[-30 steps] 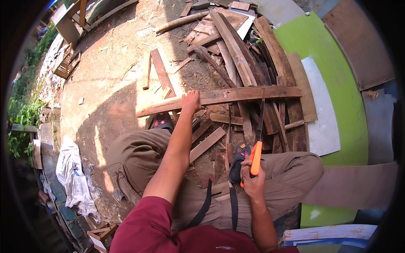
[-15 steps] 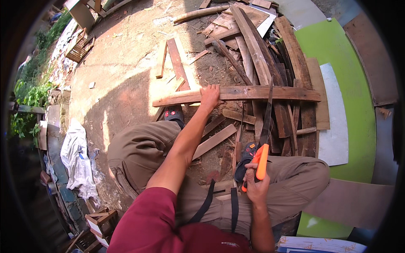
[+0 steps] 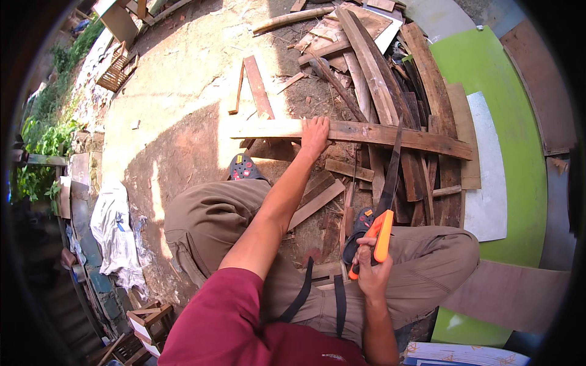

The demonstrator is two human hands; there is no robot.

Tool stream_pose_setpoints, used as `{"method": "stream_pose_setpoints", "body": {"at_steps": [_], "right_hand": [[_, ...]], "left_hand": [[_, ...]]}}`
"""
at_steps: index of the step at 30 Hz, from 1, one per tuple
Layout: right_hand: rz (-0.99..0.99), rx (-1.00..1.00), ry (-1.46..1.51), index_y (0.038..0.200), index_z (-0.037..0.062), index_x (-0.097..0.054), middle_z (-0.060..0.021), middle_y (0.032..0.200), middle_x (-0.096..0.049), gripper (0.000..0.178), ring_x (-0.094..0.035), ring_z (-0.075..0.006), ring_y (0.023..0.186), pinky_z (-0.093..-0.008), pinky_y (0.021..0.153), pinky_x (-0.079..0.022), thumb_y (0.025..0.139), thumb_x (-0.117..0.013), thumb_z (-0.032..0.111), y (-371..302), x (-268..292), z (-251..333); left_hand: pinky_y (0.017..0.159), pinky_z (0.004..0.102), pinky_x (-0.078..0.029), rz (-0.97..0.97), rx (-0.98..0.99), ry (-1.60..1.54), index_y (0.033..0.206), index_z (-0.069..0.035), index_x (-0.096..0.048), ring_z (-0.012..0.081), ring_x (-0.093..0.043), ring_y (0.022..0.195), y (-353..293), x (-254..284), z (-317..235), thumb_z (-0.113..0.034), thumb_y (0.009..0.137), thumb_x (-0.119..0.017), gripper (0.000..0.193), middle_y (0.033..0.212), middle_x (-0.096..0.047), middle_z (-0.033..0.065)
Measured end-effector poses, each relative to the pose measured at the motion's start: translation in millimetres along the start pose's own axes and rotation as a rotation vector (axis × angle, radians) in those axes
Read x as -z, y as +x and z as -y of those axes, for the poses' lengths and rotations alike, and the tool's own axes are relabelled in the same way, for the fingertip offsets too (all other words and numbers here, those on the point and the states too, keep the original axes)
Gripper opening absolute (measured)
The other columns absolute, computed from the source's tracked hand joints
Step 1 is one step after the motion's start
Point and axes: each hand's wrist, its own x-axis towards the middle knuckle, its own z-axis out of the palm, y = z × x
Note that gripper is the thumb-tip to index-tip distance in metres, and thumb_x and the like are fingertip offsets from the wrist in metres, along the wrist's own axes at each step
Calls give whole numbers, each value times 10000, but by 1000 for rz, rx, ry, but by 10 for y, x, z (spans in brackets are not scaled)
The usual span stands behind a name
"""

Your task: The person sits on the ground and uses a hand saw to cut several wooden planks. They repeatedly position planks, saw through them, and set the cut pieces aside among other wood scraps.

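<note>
A long wooden beam (image 3: 372,133) lies crosswise in front of me, its right part over a pile of old timber. My left hand (image 3: 315,135) is wrapped over the beam left of its middle. In my right hand (image 3: 373,268) is the orange handle of a handsaw (image 3: 390,177), held close to my right knee. The dark blade points away from me, and its far end meets the beam's right part. Whether the teeth have cut into the wood I cannot tell.
Old planks (image 3: 366,67) are heaped at the far right, beside a green board (image 3: 500,122) and a pale sheet (image 3: 486,171). Short offcuts (image 3: 317,204) lie between my feet. Farther out are a reddish plank (image 3: 258,85) and a wooden crate (image 3: 116,68). A white sack (image 3: 115,235) lies left.
The beam has tilted, its right end now nearer me and its left end farther away. My left hand has moved slightly with it. The saw stays against the beam.
</note>
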Motion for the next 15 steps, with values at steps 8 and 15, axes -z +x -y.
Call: {"method": "stream_pose_setpoints", "body": {"at_steps": [8,15], "right_hand": [[-29,-148,-108,1117,4,-666,25,843,-591,354,-536,-59,774,-246,715,-452,973,-739,319,116,50,-123],[-35,-63,-99,1142,-2,-640,19,814,-593,375,-544,-59,713,-233,645,-451,994,-704,336,132,-7,-72]], "left_hand": [[1133,645,-350,97,19,-96,1471,-53,-420,317,-470,1352,0,-162,20,-541,751,-819,957,1406,-514,111],[1114,672,-347,203,39,-172,1456,-37,-435,327,-458,1366,139,26,4,-515,688,-883,1010,1414,-514,131]]}}
